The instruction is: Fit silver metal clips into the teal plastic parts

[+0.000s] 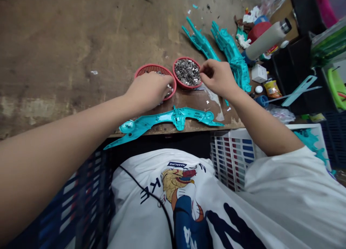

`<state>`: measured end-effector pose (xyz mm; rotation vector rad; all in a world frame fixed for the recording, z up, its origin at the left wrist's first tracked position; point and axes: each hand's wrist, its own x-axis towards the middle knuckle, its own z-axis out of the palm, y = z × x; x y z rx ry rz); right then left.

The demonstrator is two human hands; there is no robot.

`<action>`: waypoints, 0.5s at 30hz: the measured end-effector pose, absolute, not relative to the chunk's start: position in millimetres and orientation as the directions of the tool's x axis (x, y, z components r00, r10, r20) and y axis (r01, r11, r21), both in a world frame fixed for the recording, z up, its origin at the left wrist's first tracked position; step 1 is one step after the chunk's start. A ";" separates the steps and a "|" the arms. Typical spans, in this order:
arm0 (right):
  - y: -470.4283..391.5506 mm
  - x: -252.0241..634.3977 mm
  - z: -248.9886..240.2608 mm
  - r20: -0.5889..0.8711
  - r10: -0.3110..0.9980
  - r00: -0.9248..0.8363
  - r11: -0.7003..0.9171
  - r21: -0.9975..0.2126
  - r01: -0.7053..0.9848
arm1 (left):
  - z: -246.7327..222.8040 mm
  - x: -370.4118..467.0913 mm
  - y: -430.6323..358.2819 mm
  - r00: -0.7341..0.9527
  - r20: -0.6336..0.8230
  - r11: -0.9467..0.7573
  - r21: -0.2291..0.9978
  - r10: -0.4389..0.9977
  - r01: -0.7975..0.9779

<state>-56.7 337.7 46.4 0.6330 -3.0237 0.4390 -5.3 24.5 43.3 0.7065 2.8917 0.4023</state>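
My left hand reaches over the left red basket, its fingers bent down into the small metal pieces. Those fingertips are partly hidden. At the right rim of the other red basket, heaped with small metal clips, my right hand has thumb and forefinger brought together; anything between them is too small to make out. A long curved turquoise plastic part lies along the table's front edge, just below both baskets, and neither hand touches it.
More turquoise parts lie at the right on the wooden table. Beyond them are a bottle, a small white box and clutter. A white crate and a dark blue crate stand below the table edge.
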 end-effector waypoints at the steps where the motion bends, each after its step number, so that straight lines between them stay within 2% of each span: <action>1: 338.4 -44.9 50.4 0.064 -0.384 -0.921 0.867 -0.319 -0.383 | 47.8 -1.5 27.3 -0.856 -0.082 0.835 0.283 0.511 0.472; 4: 339.1 -11.4 57.1 -0.037 -0.380 -0.924 0.827 -0.461 -0.321 | 53.4 15.5 37.5 -0.694 -0.140 0.703 0.261 0.706 0.662; 8: 340.7 8.1 51.6 -0.156 -0.415 -0.896 0.766 -0.591 -0.253 | 34.5 44.2 52.4 -0.391 -0.089 0.399 0.296 0.916 0.868; 11: 342.9 5.0 44.6 -0.223 -0.476 -0.851 0.749 -0.609 -0.259 | 19.7 58.1 60.1 -0.300 -0.087 0.312 0.314 0.950 0.897; 15: 344.5 -2.0 42.4 -0.290 -0.544 -0.788 0.740 -0.609 -0.286 | 24.6 56.8 57.6 -0.317 -0.216 0.374 0.319 0.923 0.871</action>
